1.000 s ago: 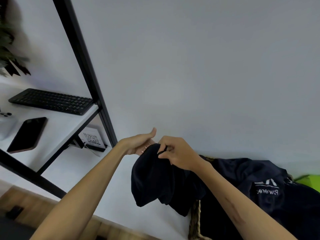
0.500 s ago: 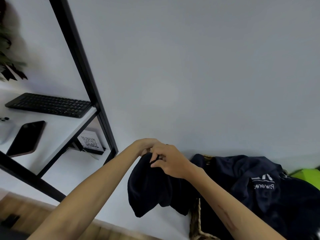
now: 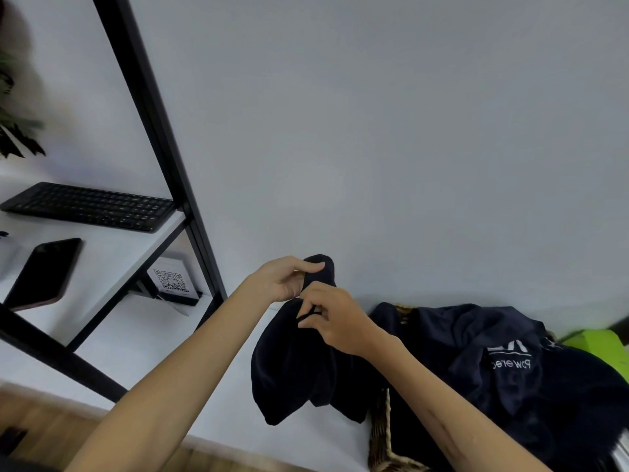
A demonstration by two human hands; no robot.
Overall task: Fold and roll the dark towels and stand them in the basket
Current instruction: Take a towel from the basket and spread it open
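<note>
A dark navy towel [image 3: 292, 366] hangs in the air in front of the white wall, held up by both hands. My left hand [image 3: 284, 279] pinches its top corner, which sticks up above my thumb. My right hand [image 3: 332, 318] grips the cloth just below and to the right. The towel's lower part droops in loose folds. At the lower right a woven basket [image 3: 383, 434] shows only its rim and corner. Several dark towels [image 3: 510, 362], one with white lettering, are heaped over it.
A black metal shelf frame [image 3: 149, 114] slants across the left. Its white shelf [image 3: 112, 247] carries a black keyboard [image 3: 88, 206] and a dark phone [image 3: 44, 270]. A QR-code card [image 3: 170, 281] stands below. A bright green object [image 3: 595, 342] lies at the far right. Wood floor runs along the bottom left.
My left hand has shut onto the towel's top corner and lifted it a little. My right hand has shifted its grip lower on the cloth.
</note>
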